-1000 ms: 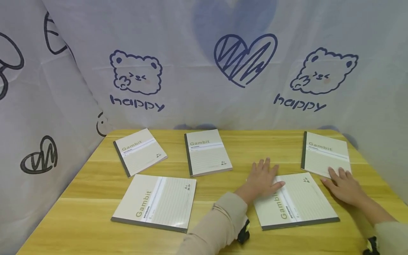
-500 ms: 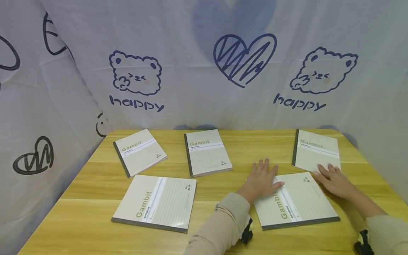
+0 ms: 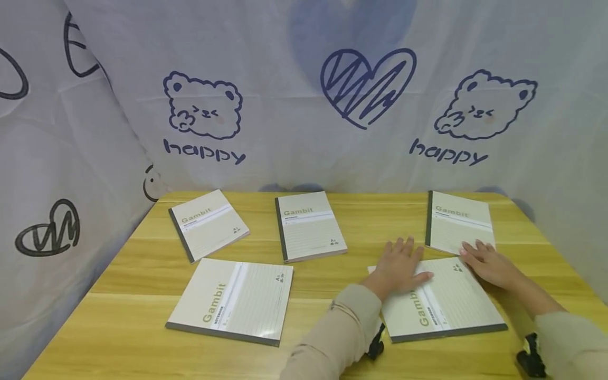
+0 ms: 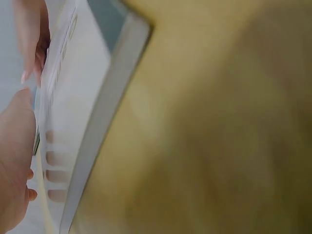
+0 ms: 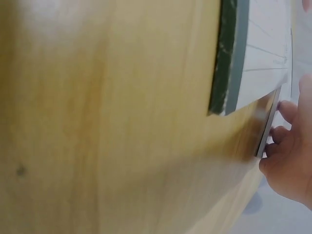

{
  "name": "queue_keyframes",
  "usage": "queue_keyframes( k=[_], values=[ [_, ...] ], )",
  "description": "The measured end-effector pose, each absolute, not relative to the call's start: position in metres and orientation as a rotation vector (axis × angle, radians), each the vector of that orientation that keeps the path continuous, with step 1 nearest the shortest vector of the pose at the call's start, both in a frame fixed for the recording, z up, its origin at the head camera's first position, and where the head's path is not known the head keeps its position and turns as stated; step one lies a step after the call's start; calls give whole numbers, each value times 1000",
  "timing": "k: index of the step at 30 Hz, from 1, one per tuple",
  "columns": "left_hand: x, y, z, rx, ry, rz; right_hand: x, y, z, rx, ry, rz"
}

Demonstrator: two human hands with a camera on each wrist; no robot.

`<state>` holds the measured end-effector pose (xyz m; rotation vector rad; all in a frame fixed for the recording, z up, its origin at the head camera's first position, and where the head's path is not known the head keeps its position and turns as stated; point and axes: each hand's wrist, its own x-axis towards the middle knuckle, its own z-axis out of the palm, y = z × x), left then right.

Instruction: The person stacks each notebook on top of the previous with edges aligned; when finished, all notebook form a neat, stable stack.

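The far-right notebook (image 3: 459, 221) is being slid leftward along the back edge of the tabletop (image 3: 142, 285) compared with a second ago, now lying nearer the front-right notebook (image 3: 442, 303). It is being pressed by the flat, extended fingers of the right hand (image 3: 489, 264) at its near corner. The left hand (image 3: 401, 266) is being rested flat, fingers spread, on the front-right notebook, grasping nothing.

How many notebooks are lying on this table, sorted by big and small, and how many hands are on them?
Large notebooks: 2, the front left one and the one under the left hand.
Small notebooks: 3, back left, back middle, back right.
Hands: 2, left hand, right hand.
Total: 5 notebooks, 2 hands.
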<state>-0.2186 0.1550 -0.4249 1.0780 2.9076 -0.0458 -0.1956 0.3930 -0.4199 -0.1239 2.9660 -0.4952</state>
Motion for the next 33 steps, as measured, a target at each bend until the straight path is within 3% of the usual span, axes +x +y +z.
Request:
queue_keyframes(
  k=[33],
  values=[
    [-222,165,-422,1011,2837,-89,-212,367,-411,-212,2913,-582]
  ],
)
